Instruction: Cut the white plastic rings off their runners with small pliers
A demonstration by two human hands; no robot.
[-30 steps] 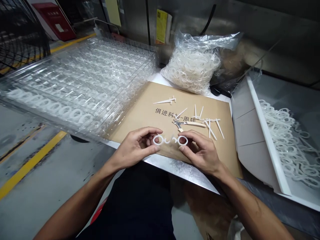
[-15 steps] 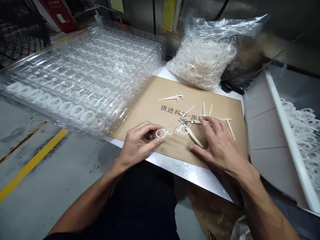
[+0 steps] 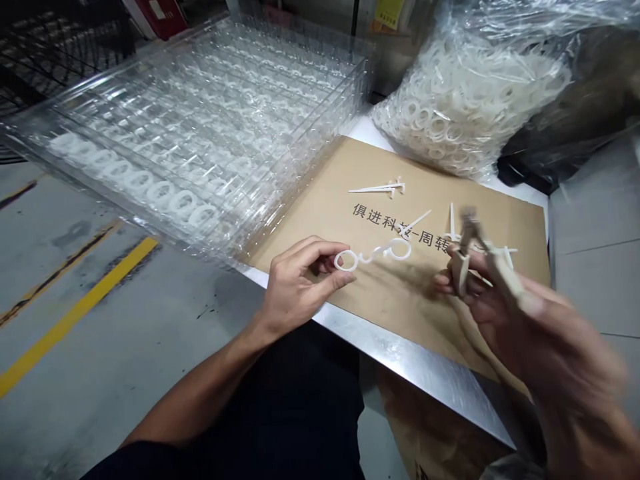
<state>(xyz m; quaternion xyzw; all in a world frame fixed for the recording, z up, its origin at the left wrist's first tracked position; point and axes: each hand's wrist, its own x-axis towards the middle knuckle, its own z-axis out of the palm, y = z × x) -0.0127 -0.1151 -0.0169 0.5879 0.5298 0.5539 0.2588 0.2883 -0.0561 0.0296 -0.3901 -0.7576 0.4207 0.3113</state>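
Right hand [image 3: 543, 337] closed on nippers [image 3: 501, 272].
Left hand [image 3: 303, 280] pinches white twin-ring piece [image 3: 379, 252] above cardboard [image 3: 313, 217], toward its near edge.

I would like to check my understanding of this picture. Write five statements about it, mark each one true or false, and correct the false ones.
1. The left hand holds a thin white plastic piece with a ring at each end. True.
2. The right hand holds a red screwdriver. False: it holds metal-headed cutters with beige handles.
3. A clear plastic bag full of whitish rings sits beyond the flat brown cardboard sheet. True.
4. The large transparent plastic tray is to the right of the sheet. False: it is on the left.
5. Dark characters are printed on the sheet. True.
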